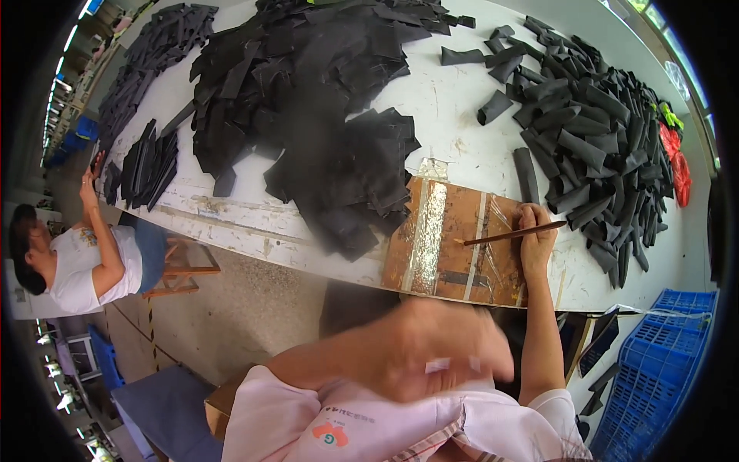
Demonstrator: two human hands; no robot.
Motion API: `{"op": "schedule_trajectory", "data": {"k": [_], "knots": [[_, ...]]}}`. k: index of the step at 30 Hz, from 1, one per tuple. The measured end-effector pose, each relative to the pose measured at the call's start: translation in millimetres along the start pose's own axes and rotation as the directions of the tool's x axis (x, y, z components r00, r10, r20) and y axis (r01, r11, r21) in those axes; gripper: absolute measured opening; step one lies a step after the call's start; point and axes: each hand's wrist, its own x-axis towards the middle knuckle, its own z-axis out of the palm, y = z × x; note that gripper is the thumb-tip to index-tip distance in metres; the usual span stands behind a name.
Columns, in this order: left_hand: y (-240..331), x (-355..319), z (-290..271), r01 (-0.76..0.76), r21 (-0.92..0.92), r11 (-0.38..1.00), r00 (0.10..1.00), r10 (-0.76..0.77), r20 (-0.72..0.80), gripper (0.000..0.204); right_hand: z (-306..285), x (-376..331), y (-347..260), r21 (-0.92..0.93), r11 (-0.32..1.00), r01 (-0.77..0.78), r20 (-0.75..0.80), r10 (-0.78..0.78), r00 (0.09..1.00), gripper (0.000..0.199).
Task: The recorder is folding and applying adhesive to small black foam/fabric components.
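Note:
My right hand (539, 240) rests at the right edge of a brown board (454, 266) on the table, closed around a thin brown stick (512, 233). The stick's pale, pointed end lies over the board, angled to the left. Strips of clear and silvery tape cross the board. My left hand (446, 346) is raised in front of my chest, close to the camera and smeared by motion. Its fingers cannot be made out clearly, nor whether they hold anything. Just left of the board sits a heap of flat black pieces (354, 169).
On the right lies a pile of black rolled tubes (585, 131), with a red plastic bag (676, 165) behind. Blue crates (654, 362) stand below the table's right end. A co-worker (85, 254) is at the far left, near smaller black stacks (150, 165) and a wooden stool (188, 269).

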Motion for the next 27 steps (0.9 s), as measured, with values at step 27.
{"op": "schedule_trajectory", "data": {"k": [27], "knots": [[-94.5, -66.9, -200.5, 0.548, 0.764, -0.339, 0.816, 0.015, -0.578, 0.022, 2.1, 0.5, 3.2, -0.080, 0.997, -0.020, 0.006, 0.021, 1.000, 0.015]]}}
